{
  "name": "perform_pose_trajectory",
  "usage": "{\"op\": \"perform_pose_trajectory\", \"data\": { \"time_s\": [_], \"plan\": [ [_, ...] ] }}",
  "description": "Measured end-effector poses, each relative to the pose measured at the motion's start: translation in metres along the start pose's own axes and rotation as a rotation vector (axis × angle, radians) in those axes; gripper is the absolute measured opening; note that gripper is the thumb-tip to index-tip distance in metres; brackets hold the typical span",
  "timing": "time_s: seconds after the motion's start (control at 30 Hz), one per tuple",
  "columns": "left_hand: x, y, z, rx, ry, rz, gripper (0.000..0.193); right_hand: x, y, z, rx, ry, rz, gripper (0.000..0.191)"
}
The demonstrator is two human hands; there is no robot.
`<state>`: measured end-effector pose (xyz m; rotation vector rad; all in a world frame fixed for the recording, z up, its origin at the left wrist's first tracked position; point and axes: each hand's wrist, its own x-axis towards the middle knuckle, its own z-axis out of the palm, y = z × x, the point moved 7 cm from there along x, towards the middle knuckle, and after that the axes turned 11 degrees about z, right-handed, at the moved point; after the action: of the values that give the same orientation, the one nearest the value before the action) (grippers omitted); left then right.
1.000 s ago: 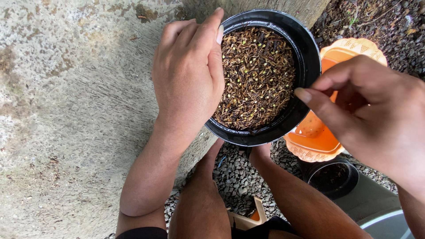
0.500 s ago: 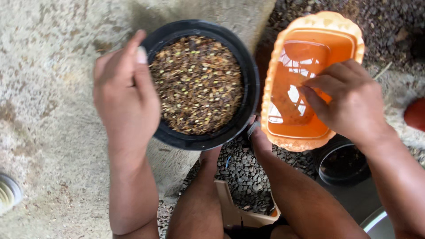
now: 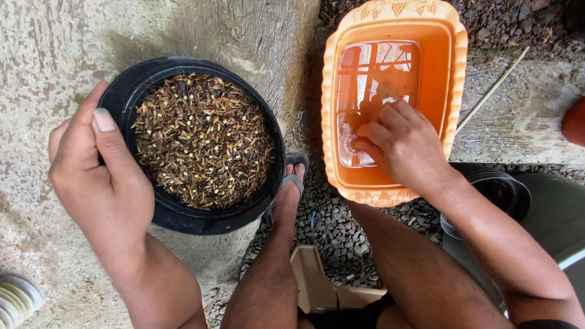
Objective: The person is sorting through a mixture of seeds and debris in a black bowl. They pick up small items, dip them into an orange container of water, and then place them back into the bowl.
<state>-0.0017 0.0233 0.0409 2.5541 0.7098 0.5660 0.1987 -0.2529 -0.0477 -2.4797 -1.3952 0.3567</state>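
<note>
My left hand [image 3: 100, 176] grips the left rim of a round black pot [image 3: 201, 216], thumb hooked over the edge. The pot rests on a concrete slab and is filled with brown husks and small pale seeds [image 3: 204, 140]. My right hand [image 3: 402, 146] reaches into an orange rectangular basin [image 3: 454, 73] holding shallow water. Its fingertips are pinched together at the water's surface; whether they hold anything I cannot tell.
My legs and a sandalled foot [image 3: 289, 189] stand on dark gravel [image 3: 332, 228] between the two vessels. A thin stick [image 3: 490, 91] lies right of the basin. A small black pot [image 3: 503, 192] sits at the right, a tan stool [image 3: 320, 283] below me.
The view has shifted so the pot sits left and the basin is fully in sight. My right hand went from above the pot into the basin's water.
</note>
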Motion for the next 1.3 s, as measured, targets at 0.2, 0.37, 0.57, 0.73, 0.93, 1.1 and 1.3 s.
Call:
{"op": "perform_pose_trajectory", "data": {
  "time_s": [0.2,0.37,0.57,0.73,0.93,1.1,1.3],
  "plan": [
    [-0.004,0.001,-0.001,0.036,-0.017,0.028,0.027,0.003,0.002,0.013,0.034,-0.068,-0.005,0.020],
    [-0.005,0.001,-0.001,0.024,-0.015,0.040,0.026,0.008,0.002,0.015,0.108,-0.078,-0.038,0.015],
    [-0.004,0.002,-0.001,0.026,-0.008,0.025,0.026,0.008,0.001,0.017,0.065,-0.106,-0.046,0.012],
    [-0.004,0.003,-0.002,0.021,-0.010,0.007,0.026,0.005,0.006,0.010,0.135,-0.110,-0.015,0.014],
    [-0.004,0.005,-0.003,0.033,-0.016,0.024,0.026,-0.016,0.045,0.015,0.779,-0.392,0.551,0.015],
    [-0.005,0.005,-0.003,0.041,-0.021,0.046,0.029,-0.032,0.053,0.011,1.086,-0.477,0.773,0.018],
    [-0.007,0.005,-0.003,0.026,-0.022,0.042,0.025,-0.037,0.044,0.000,1.241,-0.450,0.769,0.016]
  ]
}}
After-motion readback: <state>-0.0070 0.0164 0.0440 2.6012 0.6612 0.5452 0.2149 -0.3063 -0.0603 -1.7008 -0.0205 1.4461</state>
